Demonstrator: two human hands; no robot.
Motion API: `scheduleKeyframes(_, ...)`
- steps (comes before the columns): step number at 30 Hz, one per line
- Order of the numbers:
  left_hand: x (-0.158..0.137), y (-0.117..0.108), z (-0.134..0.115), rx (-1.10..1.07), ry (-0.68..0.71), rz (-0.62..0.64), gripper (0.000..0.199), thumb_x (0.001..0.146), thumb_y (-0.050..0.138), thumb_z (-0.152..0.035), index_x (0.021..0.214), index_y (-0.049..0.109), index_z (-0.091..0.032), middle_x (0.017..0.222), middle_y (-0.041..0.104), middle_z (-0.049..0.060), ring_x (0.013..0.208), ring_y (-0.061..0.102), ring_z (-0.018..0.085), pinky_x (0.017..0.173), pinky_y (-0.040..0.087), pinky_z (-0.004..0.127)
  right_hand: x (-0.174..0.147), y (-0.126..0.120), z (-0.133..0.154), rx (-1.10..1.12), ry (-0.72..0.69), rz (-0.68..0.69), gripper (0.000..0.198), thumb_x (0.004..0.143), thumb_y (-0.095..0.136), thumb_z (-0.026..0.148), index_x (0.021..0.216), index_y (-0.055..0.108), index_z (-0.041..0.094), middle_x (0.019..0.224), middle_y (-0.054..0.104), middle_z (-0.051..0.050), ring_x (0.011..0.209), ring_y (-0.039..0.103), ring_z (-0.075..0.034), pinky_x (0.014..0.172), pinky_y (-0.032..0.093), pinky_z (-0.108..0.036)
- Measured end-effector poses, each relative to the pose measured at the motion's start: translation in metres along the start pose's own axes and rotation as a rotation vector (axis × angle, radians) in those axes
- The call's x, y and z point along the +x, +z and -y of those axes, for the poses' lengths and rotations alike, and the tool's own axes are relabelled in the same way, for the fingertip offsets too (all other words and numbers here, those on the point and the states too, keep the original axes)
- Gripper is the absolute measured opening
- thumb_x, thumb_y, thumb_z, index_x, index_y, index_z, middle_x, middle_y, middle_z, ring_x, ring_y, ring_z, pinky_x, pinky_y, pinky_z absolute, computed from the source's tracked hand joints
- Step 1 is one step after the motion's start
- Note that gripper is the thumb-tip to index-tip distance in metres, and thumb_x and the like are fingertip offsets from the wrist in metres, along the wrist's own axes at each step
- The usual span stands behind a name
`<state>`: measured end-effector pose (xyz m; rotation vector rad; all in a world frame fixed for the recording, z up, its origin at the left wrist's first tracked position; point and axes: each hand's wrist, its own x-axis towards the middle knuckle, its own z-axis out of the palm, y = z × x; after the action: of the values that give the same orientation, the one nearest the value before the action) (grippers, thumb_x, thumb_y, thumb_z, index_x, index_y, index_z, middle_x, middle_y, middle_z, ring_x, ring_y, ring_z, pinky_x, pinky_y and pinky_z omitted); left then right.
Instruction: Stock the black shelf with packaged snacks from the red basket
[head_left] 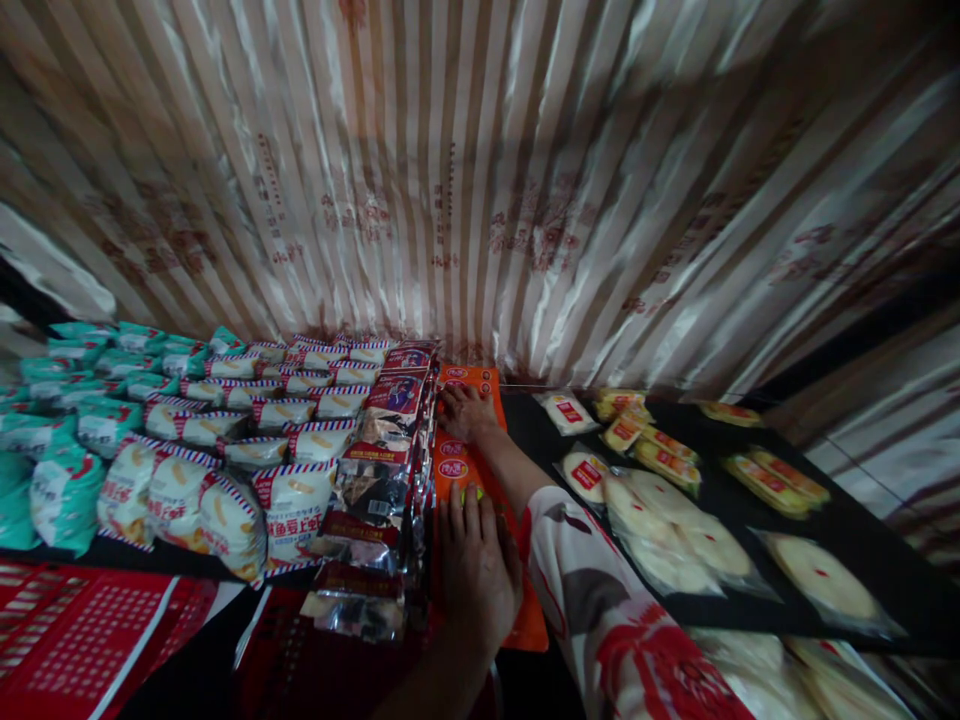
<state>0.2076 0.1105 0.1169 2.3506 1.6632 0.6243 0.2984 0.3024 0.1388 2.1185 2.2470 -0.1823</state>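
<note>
A strip of orange snack packets (pixel 529 610) lies in a column at the middle of the black shelf. On the nearer packets my left hand (pixel 480 570) rests flat, its fingers stretched forward. My right hand (pixel 466 412) lies further back on the same column, palm down with fingers spread; a floral sleeve covers that arm. Immediately to the left, dark red and black shiny packets (pixel 375 500) stand in stacked layers and overhang the shelf's front edge. Parts of the orange packets are hidden under my hands.
White snack bags with striped edges (pixel 296 505) and teal bags (pixel 67 495) fill the left side in rows. Wrapped flatbreads (pixel 667 530) and yellow packs (pixel 780 480) lie to the right. Red baskets (pixel 67 640) sit below the front edge. A striped curtain (pixel 465 200) hangs behind.
</note>
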Motion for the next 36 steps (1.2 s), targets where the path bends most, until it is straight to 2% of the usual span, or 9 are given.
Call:
scheduleKeyframes(5,0.0,0.0,0.0,-0.029,-0.018,0.013,0.051,0.083,0.05,-0.034,0.13,0.052,-0.015,0.143,0.045,0.009,0.136,0.03,0.031,0.112,0.03,0.051,0.006,0.004,-0.005,-0.047,-0.005,-0.066,0.06,0.088,0.026,0.055,0.141,0.037,0.029,0.146,0.038,-0.007,0.129,0.029,-0.034,0.102,0.019,-0.06)
scheduleKeyframes(9,0.0,-0.003,-0.001,-0.036,-0.015,0.03,0.053,0.082,0.051,-0.034,0.131,0.05,-0.015,0.144,0.043,0.009,0.136,0.03,0.03,0.112,0.029,0.051,0.006,0.007,-0.005,-0.034,-0.014,-0.077,0.061,0.089,0.022,0.055,0.142,0.034,0.028,0.148,0.035,-0.005,0.13,0.027,-0.032,0.103,0.022,-0.055)
scheduleKeyframes(12,0.0,-0.003,-0.001,-0.025,-0.004,0.039,0.054,0.081,0.051,-0.034,0.131,0.05,-0.015,0.143,0.044,0.009,0.136,0.031,0.031,0.111,0.031,0.052,0.009,0.003,-0.005,-0.039,-0.006,-0.045,0.061,0.088,0.024,0.058,0.141,0.035,0.031,0.148,0.035,-0.004,0.129,0.029,-0.032,0.102,0.025,-0.054)
scheduleKeyframes(16,0.0,0.002,0.0,-0.014,-0.01,0.011,0.05,0.081,0.05,-0.03,0.129,0.053,-0.015,0.142,0.046,0.009,0.134,0.033,0.03,0.111,0.031,0.052,0.015,-0.003,-0.004,-0.086,0.04,0.008,0.06,0.086,0.028,0.063,0.138,0.041,0.035,0.144,0.037,-0.009,0.127,0.032,-0.034,0.1,0.024,-0.057)
scheduleKeyframes(23,-0.001,0.005,0.001,-0.028,-0.001,0.006,0.051,0.081,0.05,-0.031,0.13,0.051,-0.016,0.142,0.045,0.009,0.135,0.031,0.031,0.11,0.031,0.054,0.014,0.003,-0.003,-0.025,0.063,-0.053,0.064,0.086,0.028,0.064,0.144,0.029,0.035,0.142,0.038,-0.009,0.125,0.033,-0.033,0.101,0.024,-0.055)
scheduleKeyframes(27,0.0,0.003,0.0,-0.054,-0.007,-0.007,0.049,0.084,0.047,-0.03,0.13,0.051,-0.014,0.141,0.047,0.01,0.135,0.032,0.031,0.109,0.033,0.054,0.016,0.004,-0.008,0.036,0.044,-0.088,0.06,0.089,0.031,0.058,0.141,0.037,0.03,0.143,0.04,-0.007,0.127,0.034,-0.031,0.104,0.024,-0.051)
scheduleKeyframes(31,0.0,0.004,-0.002,-0.065,-0.015,-0.05,0.044,0.088,0.043,-0.03,0.128,0.053,-0.014,0.14,0.048,0.011,0.136,0.031,0.03,0.11,0.032,0.053,0.019,0.007,-0.02,0.107,-0.081,-0.103,0.048,0.094,0.03,0.039,0.133,0.05,0.018,0.141,0.047,-0.008,0.128,0.038,-0.022,0.107,0.026,-0.038)
scheduleKeyframes(33,0.0,0.005,-0.003,-0.054,-0.017,-0.059,0.043,0.089,0.042,-0.029,0.128,0.053,-0.014,0.139,0.048,0.011,0.136,0.03,0.03,0.111,0.03,0.053,0.017,0.008,-0.026,0.113,-0.148,-0.14,0.046,0.093,0.032,0.03,0.131,0.051,0.014,0.141,0.047,-0.009,0.133,0.033,-0.02,0.11,0.023,-0.036)
scheduleKeyframes(36,-0.001,0.005,-0.003,-0.038,-0.01,-0.055,0.042,0.089,0.042,-0.027,0.127,0.054,-0.014,0.138,0.05,0.011,0.136,0.031,0.029,0.111,0.03,0.052,0.008,0.008,-0.029,0.152,-0.136,-0.223,0.045,0.091,0.037,0.03,0.132,0.051,0.016,0.145,0.043,-0.007,0.14,0.021,-0.022,0.112,0.019,-0.042)
